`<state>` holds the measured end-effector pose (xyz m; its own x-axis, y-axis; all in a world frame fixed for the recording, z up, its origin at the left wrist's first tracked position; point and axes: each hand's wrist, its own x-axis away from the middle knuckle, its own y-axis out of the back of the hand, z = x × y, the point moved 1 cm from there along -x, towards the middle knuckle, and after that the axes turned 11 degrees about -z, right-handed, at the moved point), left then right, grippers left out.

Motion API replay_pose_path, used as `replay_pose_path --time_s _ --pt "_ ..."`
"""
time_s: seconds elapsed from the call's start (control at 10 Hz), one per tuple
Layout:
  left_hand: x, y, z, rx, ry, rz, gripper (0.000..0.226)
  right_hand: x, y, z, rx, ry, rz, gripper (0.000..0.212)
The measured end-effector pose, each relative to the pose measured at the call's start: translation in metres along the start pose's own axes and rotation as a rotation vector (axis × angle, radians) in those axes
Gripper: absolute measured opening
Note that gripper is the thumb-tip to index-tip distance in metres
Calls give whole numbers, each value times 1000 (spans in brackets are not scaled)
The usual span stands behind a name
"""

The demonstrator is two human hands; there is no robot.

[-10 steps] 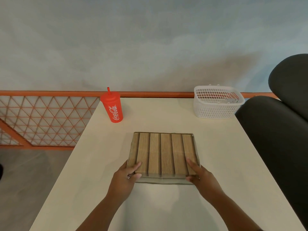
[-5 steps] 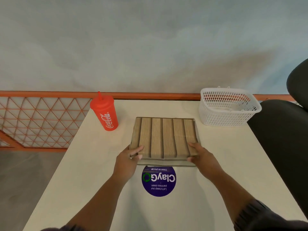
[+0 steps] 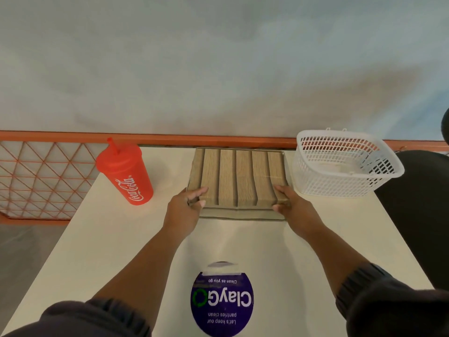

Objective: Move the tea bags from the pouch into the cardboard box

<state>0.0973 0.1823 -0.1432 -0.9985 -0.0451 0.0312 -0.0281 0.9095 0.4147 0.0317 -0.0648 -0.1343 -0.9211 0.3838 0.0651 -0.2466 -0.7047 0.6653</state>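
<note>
I see the flat ribbed wood-look cardboard box (image 3: 239,177) at 12 o'clock, equidistant; left hand (image 3: 185,210) and right hand (image 3: 292,209) grasp its near corners.

My red cup (image 3: 128,175), left of frame, reads "Coca-Cola". The purple round sticker (image 3: 221,302) on my table (image 3: 102,239), bottom centre, reads upside down: "ClayGo", "Clean as you go", "Let's keep our pantries clean".

Both hands gripped the near corners of the ribbed wooden box (image 3: 239,181): left hand (image 3: 185,210) nearer the red cup (image 3: 126,175), right hand (image 3: 292,210) nearer the white basket (image 3: 345,164), purple sticker (image 3: 222,302) nearest the person.
</note>
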Motion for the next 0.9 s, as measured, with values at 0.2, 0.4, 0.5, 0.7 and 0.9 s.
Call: replay_pose_path --time_s 0.2,0.4,0.5,0.7,0.9 --pt "-27 -12 -3 -8 -39 -5 37 -33 -2 -4 11 -6 0 50" --pt "-36 -18 -7 -27 -43 -13 37 -45 0 -2 19 2 -1 50" --pt "-36 -17 -9 -79 -65 -19 38 -44 1 -2 66 10 4 49" --pt "-29 -14 -13 -525 -264 -3 41 -33 3 2 280 15 14 52" --pt "-14 0 -31 -720 -354 257 58 -8 13 14 439 22 19 61"
